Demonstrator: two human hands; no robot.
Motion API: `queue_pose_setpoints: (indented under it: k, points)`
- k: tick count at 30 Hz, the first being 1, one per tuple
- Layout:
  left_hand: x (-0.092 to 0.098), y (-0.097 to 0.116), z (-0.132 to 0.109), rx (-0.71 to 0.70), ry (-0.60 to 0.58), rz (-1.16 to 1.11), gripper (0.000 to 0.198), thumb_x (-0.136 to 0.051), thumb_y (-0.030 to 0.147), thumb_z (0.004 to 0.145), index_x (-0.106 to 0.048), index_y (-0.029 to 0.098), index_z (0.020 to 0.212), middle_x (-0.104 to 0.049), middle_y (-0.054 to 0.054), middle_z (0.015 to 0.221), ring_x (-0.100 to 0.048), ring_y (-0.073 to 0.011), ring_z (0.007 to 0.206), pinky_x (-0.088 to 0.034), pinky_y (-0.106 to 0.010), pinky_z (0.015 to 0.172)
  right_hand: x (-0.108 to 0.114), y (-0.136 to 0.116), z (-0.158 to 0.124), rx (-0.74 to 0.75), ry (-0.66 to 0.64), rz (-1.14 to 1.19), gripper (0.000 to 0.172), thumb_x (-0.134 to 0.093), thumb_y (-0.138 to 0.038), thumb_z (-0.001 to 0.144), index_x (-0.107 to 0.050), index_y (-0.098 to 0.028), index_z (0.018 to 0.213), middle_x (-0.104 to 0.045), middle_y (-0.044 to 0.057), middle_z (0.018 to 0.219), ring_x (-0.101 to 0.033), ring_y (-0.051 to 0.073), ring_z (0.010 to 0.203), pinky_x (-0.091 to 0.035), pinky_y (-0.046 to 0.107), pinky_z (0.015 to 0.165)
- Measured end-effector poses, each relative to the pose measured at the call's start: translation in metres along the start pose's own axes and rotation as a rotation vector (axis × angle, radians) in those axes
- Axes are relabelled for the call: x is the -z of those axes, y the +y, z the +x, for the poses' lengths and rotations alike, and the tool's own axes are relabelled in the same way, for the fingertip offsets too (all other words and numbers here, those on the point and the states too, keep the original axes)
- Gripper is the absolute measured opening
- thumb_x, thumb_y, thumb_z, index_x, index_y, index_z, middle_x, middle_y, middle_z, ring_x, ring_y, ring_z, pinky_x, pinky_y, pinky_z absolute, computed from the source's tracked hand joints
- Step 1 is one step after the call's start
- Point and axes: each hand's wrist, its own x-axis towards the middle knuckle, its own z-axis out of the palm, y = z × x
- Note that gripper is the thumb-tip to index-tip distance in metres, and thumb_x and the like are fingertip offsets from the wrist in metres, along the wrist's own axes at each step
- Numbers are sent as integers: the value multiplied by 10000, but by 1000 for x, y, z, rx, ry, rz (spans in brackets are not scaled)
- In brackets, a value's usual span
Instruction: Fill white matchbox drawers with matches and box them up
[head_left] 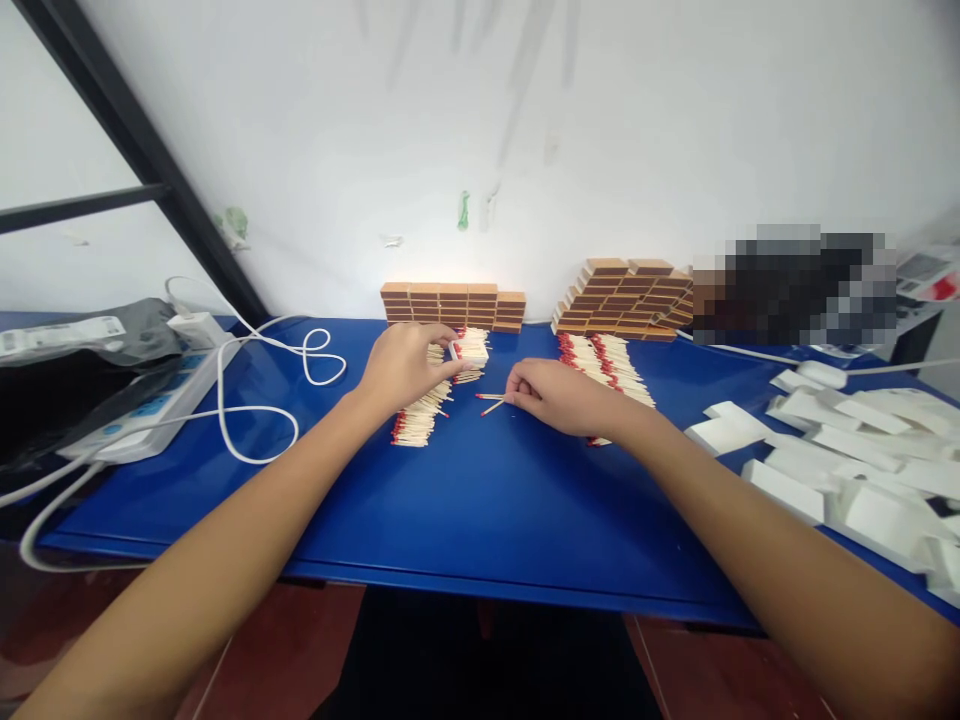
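My left hand (409, 365) grips a small white matchbox tray (454, 350) between thumb and fingers, with red-tipped matches (472, 345) by it. Under and beside this hand lies a row of loose matches (416, 422). My right hand (551, 395) is closed in a pinch on a few matches (492, 403), their red heads pointing left, just above or on the blue table. Beyond my right wrist, another bank of matches (611, 360) lies in rows, partly hidden by the forearm.
Stacks of brown-sided matchboxes (454, 300) and more matchboxes (622, 300) stand against the wall. Many white empty trays (847, 460) are heaped on the right of the blue table (480, 520). A power strip (157, 400) and looping white cable (221, 380) lie left.
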Motion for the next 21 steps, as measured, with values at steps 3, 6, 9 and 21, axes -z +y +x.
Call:
queue_pose_setpoints:
  k: [3,6,9,21]
  points:
    - [-2,-2,0,-6,11,-14,348,-861,505,865,-805,238,1082,-842,-42,1085,-789,-286,1012,-557,-377,868,-2,0,0,8,13,2,153,-561,-249,1038,-665,-201,937,-717,80,986,-630,210,835,-422,311,719]
    - [-4,-2,0,-5,5,-10,380,-845,545,867,-808,237,1086,-843,-55,1077,-790,-293,997,-559,-380,848,-6,1,0,45,55,26,163,-561,-251,1038,-650,-205,910,-706,82,994,-617,205,825,-419,315,717]
    - [-4,-2,0,-3,-4,-10,400,-833,576,867,-810,239,1082,-844,-58,1071,-791,-292,984,-561,-378,839,-10,2,1,65,98,38,123,-585,-254,1028,-647,-204,934,-696,78,999,-608,204,829,-417,313,718]
    - [-2,-1,1,8,-11,-21,367,-850,521,866,-810,230,1085,-842,-60,1094,-789,-298,1017,-560,-378,881,-12,3,2,55,96,26,134,-561,-231,1045,-652,-199,952,-699,83,1012,-618,206,853,-423,310,743]
